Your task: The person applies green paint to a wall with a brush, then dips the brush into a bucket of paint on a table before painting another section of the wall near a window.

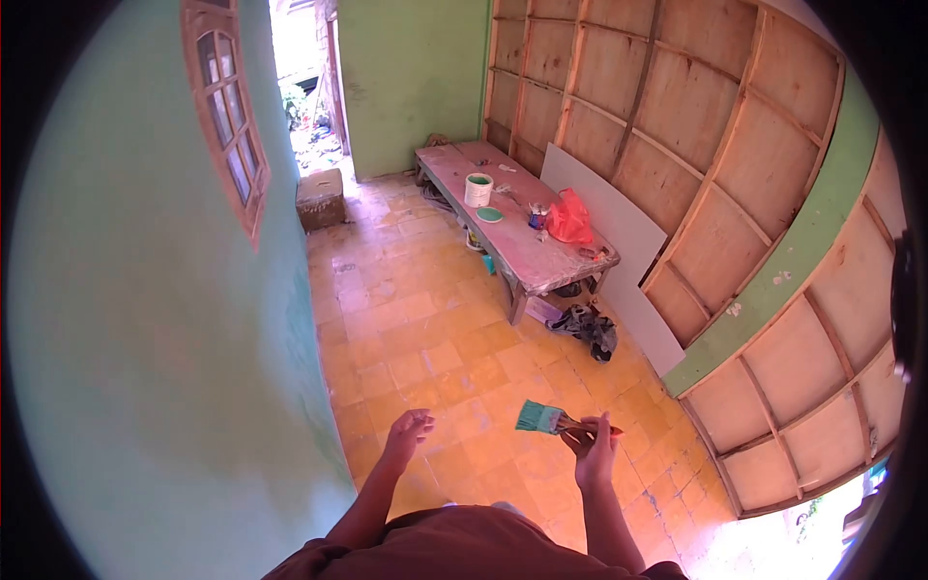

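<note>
My right hand (594, 451) grips a wide paintbrush (538, 418) by its handle. The brush's bristles are coated in teal-green paint and point left, held above the tiled floor. My left hand (412, 431) hangs in the air to the left, its fingers loosely bent, with nothing visible in it. Closest to this hand is the wall (174, 319), painted pale green with a bluer patch lower down. Farther off, a white bucket (478, 190) with green paint inside stands on a low table (454, 166), and a lid (489, 215) smeared green lies beside it.
A red plastic bag (570, 218) and a small blue can (537, 216) sit on the table. Dark crumpled plastic (588, 331) lies on the yellow tiles (416, 329). A block (321, 198) stands by the doorway. A wooden window (228, 111) protrudes from the left wall.
</note>
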{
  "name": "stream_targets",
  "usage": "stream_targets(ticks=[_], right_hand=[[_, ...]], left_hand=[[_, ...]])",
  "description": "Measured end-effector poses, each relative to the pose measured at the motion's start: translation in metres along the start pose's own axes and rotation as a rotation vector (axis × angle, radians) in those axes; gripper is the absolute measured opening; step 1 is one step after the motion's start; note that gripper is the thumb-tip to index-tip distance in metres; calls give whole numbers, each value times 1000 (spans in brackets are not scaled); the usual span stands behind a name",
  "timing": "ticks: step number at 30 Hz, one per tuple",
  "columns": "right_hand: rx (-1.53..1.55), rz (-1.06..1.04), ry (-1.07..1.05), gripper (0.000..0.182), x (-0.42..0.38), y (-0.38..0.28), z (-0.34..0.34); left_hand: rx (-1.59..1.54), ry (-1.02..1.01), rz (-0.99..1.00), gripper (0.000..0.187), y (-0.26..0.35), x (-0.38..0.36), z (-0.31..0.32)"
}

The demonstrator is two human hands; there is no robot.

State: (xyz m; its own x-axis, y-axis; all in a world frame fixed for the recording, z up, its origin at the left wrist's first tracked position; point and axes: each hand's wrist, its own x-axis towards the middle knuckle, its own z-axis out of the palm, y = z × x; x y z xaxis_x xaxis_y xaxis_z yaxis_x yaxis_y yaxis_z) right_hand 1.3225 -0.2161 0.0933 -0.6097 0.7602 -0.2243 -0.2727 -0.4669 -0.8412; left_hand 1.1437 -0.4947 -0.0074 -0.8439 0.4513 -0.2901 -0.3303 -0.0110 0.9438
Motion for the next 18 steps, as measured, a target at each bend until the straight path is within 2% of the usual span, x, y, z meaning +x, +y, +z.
stream_targets(ticks=[4, 8, 14, 18], right_hand=[[33, 61, 119, 38, 63, 12, -15], [42, 89, 126, 38, 141, 21, -9], [5, 139, 9, 32, 293, -4, 53], [-54, 137, -188, 29, 390, -20, 100]], left_hand=[[19, -84, -41, 34, 3, 63, 21], [81, -65, -76, 37, 4, 127, 40], [43, 32, -114, 34, 32, 223, 90], [11, 50, -123, 33, 60, 289, 118]])
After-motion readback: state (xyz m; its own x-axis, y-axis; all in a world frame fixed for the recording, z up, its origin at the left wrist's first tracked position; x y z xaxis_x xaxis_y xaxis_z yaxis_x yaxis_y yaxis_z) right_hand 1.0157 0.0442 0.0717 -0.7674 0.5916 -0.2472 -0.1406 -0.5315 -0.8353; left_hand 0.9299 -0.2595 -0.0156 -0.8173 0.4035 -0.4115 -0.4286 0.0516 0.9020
